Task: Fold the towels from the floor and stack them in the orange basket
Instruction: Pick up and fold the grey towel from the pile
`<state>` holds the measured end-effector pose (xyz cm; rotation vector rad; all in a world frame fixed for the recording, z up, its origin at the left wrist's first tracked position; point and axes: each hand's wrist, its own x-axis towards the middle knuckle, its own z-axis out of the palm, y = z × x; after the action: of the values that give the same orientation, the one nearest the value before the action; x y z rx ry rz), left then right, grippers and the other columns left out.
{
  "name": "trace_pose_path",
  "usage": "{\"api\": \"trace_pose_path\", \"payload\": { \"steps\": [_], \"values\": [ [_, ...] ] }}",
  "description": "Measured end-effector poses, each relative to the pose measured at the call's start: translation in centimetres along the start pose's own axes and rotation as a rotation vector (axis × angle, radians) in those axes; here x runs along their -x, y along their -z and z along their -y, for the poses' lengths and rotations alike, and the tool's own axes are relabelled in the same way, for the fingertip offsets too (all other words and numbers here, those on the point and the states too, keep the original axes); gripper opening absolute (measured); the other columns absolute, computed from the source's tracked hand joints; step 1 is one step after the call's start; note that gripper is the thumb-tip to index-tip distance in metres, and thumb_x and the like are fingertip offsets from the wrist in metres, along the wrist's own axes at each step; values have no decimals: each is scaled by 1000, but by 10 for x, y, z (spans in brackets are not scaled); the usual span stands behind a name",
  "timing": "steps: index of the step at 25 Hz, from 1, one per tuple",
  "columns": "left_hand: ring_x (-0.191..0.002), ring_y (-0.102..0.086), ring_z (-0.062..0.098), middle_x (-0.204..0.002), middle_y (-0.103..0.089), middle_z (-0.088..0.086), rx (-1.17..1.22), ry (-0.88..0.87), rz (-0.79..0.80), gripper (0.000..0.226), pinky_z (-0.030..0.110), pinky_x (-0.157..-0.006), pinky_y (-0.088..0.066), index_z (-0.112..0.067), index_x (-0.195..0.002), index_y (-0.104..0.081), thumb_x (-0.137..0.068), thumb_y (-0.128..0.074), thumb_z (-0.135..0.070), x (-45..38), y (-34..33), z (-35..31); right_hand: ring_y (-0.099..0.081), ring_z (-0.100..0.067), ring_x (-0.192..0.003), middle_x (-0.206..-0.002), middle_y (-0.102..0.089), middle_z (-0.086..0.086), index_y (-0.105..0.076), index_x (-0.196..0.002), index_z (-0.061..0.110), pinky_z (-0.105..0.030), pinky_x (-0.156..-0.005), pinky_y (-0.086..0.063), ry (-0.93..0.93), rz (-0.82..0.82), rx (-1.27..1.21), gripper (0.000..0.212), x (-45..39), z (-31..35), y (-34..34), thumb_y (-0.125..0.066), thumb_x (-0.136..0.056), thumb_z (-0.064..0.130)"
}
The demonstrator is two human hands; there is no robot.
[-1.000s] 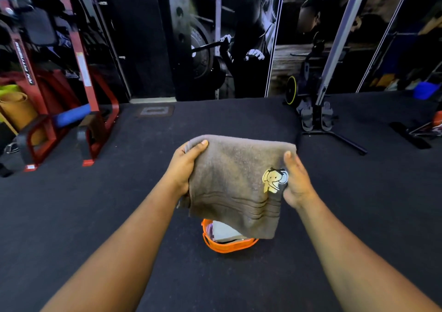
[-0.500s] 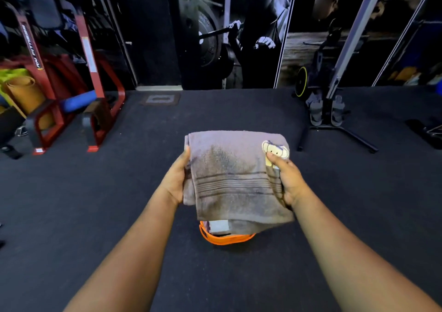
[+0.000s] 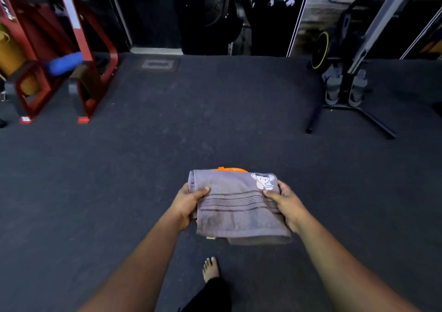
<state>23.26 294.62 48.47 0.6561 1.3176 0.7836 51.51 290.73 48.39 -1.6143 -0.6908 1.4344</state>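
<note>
While both hands, left hand and right hand, grasp the folded grey towel by its sides, directly above the orange basket, lowering it level should keep the fold intact.

- Towel: grey terry cloth, soft, matt
- Floor: dark, rough, matt
- Rack: red painted metal, glossy
- Basket: orange

Left hand, right hand gripping, arms outstretched.
</note>
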Motion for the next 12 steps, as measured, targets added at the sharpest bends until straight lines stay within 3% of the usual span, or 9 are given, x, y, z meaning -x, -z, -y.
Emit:
{"api": "trace_pose_path", "payload": {
  "steps": [3, 5, 7, 9, 12],
  "values": [
    [-83, -73, 31, -101, -77, 18, -94, 102, -65, 34, 50, -71, -59, -9, -111, -69, -81, -82, -20, -75, 9, 40, -70, -14, -87, -114, -74, -8, -61, -129, 12, -20, -64, -56, -63, -62, 87, 39, -63, -35, -15, -70, -92, 4],
    [-80, -72, 28, -100, -77, 15, -123, 177, -70, 27, 45, -64, -61, -9, -110, -69, -85, -79, -14, -113, 13, 69, -69, -11, -88, -111, -73, -2, -59, -130, 16, -16, -65, -54, -101, -64, 151, 43, -98, -59, -21, -68, -92, -2],
    [-83, -74, 29, -103, -77, 16, -120, 248, -105, 24, 50, -66, -63, -7, -111, -68, -88, -75, -3, -161, 19, 105, -67, -13, -99, -115, -71, 2, -58, -129, 22, -21, -81, -56, -121, -63, 251, 51, -143, -93, -24, -66, -89, -6],
    [-85, -74, 29, -105, -76, 17, -143, 297, -156, 28, 53, -69, -63, -8, -114, -67, -87, -74, 0, -213, 24, 145, -66, -17, -111, -124, -70, 0, -57, -135, 21, -38, -100, -53, -130, -60, 323, 57, -195, -136, -23, -71, -84, -1],
    [-87, -70, 28, -101, -75, 13, -193, 287, -158, 33, 38, -65, -62, -7, -115, -67, -84, -75, 1, -293, 31, 208, -63, -18, -121, -134, -65, 0, -47, -148, 20, -41, -108, -49, -157, -33, 356, 71, -275, -203, -23, -68, -85, -4]
  ]
}}
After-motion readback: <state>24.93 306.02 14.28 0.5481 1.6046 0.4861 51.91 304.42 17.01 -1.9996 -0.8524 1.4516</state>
